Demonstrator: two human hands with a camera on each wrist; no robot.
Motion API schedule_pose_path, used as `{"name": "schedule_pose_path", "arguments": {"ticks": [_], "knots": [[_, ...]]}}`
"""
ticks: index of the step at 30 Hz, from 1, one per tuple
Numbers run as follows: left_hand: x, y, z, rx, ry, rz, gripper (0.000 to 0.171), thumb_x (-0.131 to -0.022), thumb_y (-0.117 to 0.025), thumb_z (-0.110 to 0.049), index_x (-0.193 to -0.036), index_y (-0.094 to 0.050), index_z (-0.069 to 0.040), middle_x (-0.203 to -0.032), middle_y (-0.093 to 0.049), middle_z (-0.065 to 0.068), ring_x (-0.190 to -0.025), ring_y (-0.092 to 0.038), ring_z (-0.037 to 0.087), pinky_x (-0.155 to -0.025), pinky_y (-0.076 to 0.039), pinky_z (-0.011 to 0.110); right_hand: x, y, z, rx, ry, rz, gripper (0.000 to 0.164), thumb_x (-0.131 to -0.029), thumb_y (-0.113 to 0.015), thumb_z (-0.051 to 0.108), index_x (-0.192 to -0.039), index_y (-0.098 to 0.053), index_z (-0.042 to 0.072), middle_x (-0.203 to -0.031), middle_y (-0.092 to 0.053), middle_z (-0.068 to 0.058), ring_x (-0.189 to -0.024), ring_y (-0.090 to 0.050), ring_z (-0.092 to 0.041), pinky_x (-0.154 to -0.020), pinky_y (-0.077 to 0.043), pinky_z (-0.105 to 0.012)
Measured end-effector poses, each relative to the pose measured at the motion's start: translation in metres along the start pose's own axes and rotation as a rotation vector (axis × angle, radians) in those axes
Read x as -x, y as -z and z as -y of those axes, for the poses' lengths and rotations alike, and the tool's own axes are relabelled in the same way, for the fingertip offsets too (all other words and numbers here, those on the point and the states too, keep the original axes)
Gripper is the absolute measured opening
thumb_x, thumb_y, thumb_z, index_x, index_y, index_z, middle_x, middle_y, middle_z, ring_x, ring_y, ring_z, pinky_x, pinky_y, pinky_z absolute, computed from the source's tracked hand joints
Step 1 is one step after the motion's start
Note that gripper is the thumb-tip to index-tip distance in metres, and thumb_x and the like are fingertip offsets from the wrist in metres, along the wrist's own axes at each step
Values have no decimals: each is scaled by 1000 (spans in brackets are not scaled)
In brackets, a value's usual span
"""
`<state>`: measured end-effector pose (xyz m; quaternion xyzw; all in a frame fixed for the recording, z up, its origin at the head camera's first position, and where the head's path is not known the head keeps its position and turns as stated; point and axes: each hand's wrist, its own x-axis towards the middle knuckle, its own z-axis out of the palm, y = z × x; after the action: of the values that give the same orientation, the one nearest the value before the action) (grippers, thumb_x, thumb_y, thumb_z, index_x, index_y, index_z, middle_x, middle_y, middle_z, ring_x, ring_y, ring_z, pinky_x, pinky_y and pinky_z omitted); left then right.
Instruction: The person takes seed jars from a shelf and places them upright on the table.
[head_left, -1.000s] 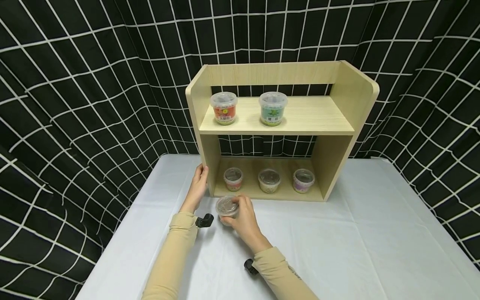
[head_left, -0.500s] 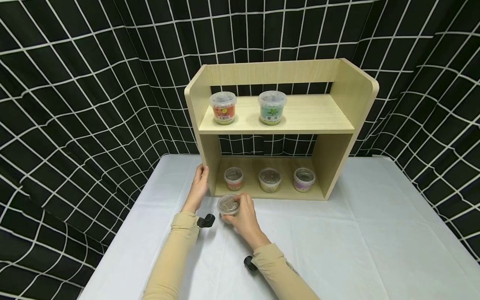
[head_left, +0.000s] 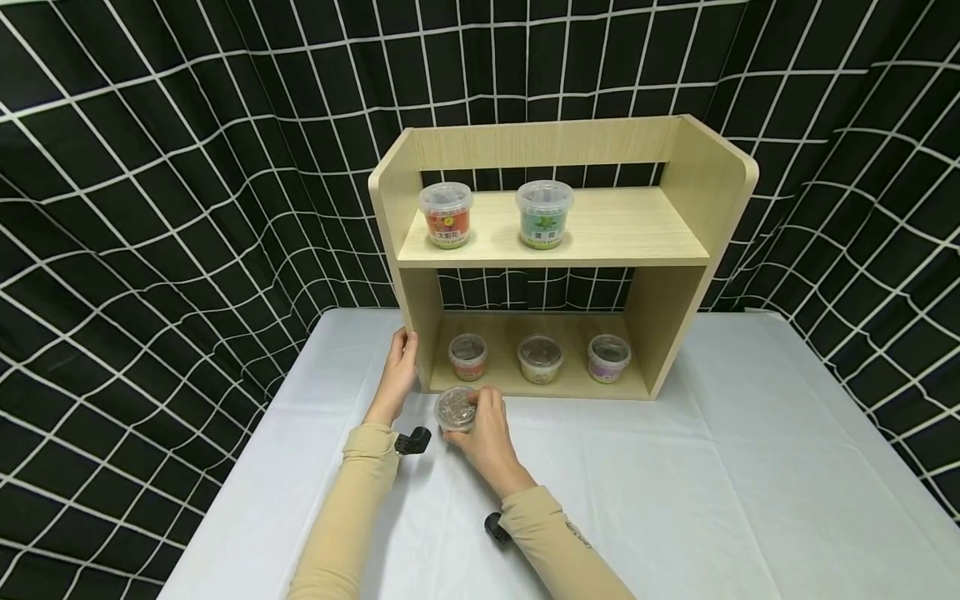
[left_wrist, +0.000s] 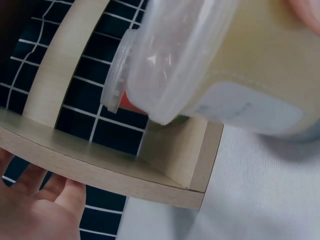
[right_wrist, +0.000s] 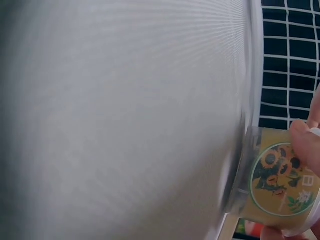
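In the head view my right hand (head_left: 489, 442) grips a small lidded plastic cup (head_left: 454, 408), held just in front of the shelf's lower left corner. In the right wrist view this cup (right_wrist: 280, 180) has a yellow body and a round sunflower label, with thumb and fingers against its side. It looms large and close in the left wrist view, tilted. My left hand (head_left: 393, 379) touches the outside of the wooden shelf's left side panel (left_wrist: 125, 185). Its fingers reach up to the panel's edge, which hides their tips.
The upper board bears a red-labelled cup (head_left: 447, 218) and a green-labelled cup (head_left: 544, 217). Below stand a pink cup (head_left: 468, 360), a cream cup (head_left: 539, 362) and a purple cup (head_left: 607, 362). A white cloth (head_left: 675, 500) covers the table; black gridded curtains (head_left: 150, 208) surround it.
The cup in my right hand has turned slightly and shifted a little toward the shelf. My left hand stays at the side panel.
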<state>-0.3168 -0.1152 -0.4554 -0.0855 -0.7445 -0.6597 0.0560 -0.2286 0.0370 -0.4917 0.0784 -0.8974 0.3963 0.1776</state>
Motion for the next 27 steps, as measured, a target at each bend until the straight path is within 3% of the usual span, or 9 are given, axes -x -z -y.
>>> {"name": "schedule_pose_path", "arguments": {"ticks": [16, 22, 27], "knots": [[1, -1, 0, 26, 8, -1, 49, -87, -32, -52, -129, -32, -26, -131, -32, 1, -120, -27, 18, -99, -24, 40, 3, 1, 1, 24, 29, 10, 71, -48, -85, 19, -102, -41, 1, -102, -36, -9, -98, -39, -22, -92, -35, -31], [1, 0, 1, 24, 12, -1, 50, -87, -32, -53, -128, -33, -26, -131, -33, 1, -120, -27, 18, -98, -24, 40, 7, 9, 1, -4, 24, 70, 73, -54, -83, 18, -111, -40, 1, -119, -32, -14, -112, -34, -28, -97, -29, -35], [1, 0, 0, 22, 11, 1, 50, -87, -32, -53, -129, -32, -25, -130, -33, 1, -120, -28, 19, -98, -25, 41, 9, 20, 1, -77, 30, 72, 79, -55, -82, 24, -118, -38, 6, -128, -26, -18, -117, -30, -32, -98, -27, -39]]}}
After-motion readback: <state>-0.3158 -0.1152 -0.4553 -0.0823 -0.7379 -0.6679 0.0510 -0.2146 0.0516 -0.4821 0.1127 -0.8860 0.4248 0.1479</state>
